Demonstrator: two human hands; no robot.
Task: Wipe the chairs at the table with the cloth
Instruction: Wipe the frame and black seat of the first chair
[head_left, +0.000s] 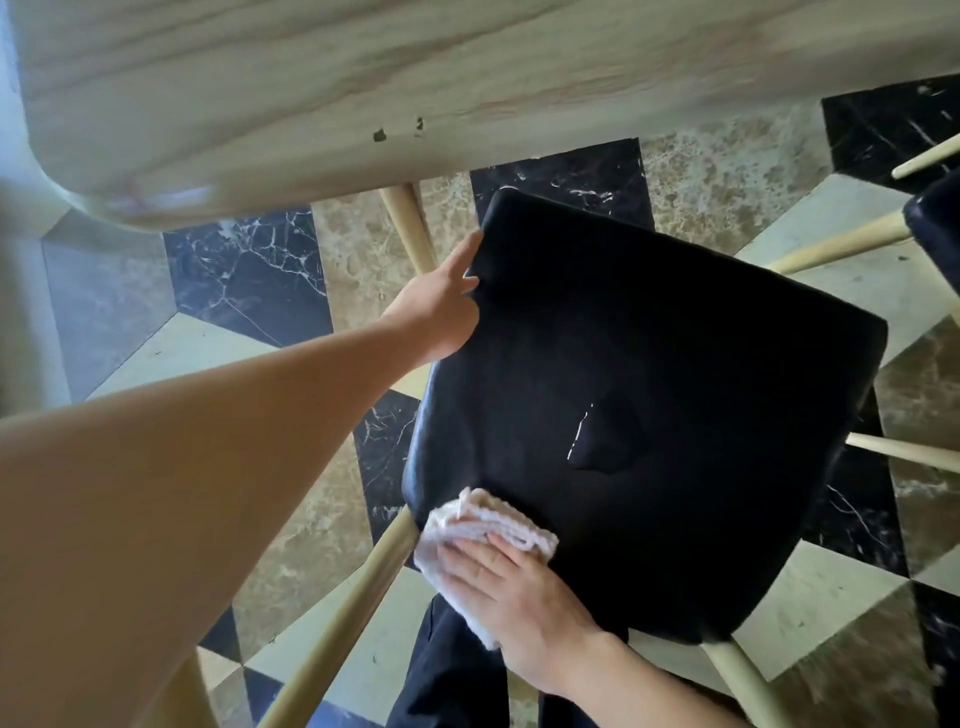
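Left arm stretched forward, left hand (441, 306) gripping with curled fingers; right hand (511, 597) pressing flat, fingers extended.

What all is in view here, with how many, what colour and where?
Table: one, pale wood grain, across the top.
Chair: one, black padded seat on pale wooden legs, centre; a tear shows in the seat.
Second chair: one, black with pale legs, right edge, mostly cut off.
Cloth: one, whitish, folded, on the seat's near left corner.
Floor: black, tan and cream marble tiles, under everything.
Left hand: grips the seat's left edge.
Right hand: lies flat on the cloth, pressing it to the seat.
Legs: dark trousers, bottom centre.
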